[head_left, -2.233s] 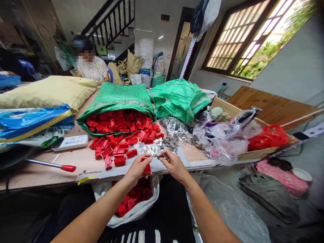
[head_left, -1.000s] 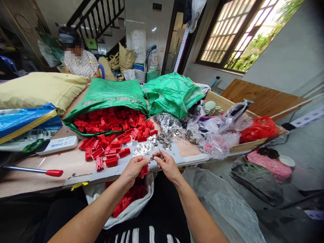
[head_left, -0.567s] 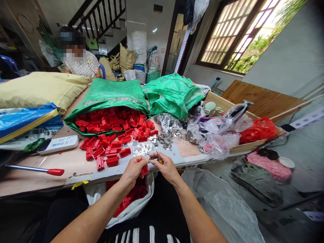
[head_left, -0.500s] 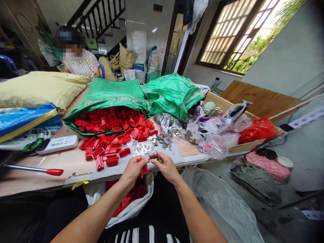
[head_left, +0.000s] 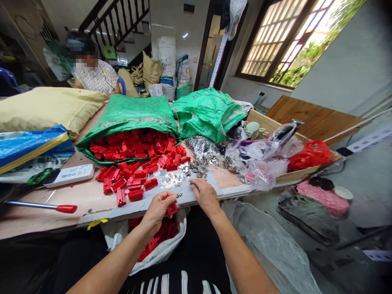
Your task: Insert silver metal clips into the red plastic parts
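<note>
My left hand (head_left: 157,211) is shut on a red plastic block (head_left: 172,210), and a small silver metal piece (head_left: 179,195) shows at its upper end. My right hand (head_left: 206,198) pinches a thin pointed metal tool (head_left: 192,184), a short way apart from the block. Between my hands and the table's far side lie loose red plastic blocks (head_left: 131,183), spilling from a green woven sack (head_left: 131,114). Silver metal pieces (head_left: 171,180) lie scattered on a grey board (head_left: 196,196) just ahead of my hands.
A white bag (head_left: 122,241) holding red blocks sits at my lap. A seated person (head_left: 94,77) is at the far end. A red-handled screwdriver (head_left: 65,208) and a white remote control (head_left: 69,175) lie left; plastic bags of silver pieces (head_left: 257,167) lie right.
My right hand has moved right, away from the left hand, with the tool in it. My left hand has dropped slightly with the red block. The view has shifted slightly.
</note>
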Available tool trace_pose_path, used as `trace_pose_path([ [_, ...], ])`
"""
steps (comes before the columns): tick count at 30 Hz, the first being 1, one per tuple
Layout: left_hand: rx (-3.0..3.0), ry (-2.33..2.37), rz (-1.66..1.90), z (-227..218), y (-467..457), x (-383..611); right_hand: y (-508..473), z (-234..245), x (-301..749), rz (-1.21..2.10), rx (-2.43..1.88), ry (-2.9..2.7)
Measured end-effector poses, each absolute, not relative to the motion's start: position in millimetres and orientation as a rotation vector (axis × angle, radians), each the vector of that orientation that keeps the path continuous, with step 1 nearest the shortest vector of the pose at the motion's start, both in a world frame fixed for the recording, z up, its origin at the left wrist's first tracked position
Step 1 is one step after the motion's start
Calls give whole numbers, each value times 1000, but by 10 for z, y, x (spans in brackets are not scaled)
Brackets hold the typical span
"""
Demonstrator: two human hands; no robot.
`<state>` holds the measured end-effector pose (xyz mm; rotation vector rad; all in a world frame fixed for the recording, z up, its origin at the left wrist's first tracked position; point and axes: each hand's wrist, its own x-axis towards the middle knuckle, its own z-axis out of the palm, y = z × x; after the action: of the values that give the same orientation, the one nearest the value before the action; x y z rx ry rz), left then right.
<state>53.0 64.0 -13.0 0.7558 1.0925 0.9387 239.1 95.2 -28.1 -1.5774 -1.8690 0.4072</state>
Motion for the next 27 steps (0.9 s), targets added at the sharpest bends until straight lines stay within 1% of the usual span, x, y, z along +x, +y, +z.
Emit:
trace_pose_path([
  [3,715,1088,926,-141,616,499,924,-274,2390,399,-1626,-1953],
  [6,706,1086,919,-153,585,469,869,-220,2381,422,-1559,-1885],
  [8,716,1081,910,-162,559,461,799,-161,2350,519,-1496,-1804],
  [12,774,1068,899,-181,491,474,602,-56,2229,886,-1346,-1748],
  [17,822,1096,837,-220,404,466,442,-45,2122,981,-1336,-1729],
  [19,874,1111,820,-253,386,443,424,-53,2132,964,-1339,-1734],
  [22,894,1159,813,-302,375,377,440,-22,2249,846,-1401,-1718],
  [25,835,1189,754,-324,378,242,518,104,2561,651,-1490,-1653],
  [27,768,1196,747,-340,386,110,595,245,2882,456,-1580,-1631],
])
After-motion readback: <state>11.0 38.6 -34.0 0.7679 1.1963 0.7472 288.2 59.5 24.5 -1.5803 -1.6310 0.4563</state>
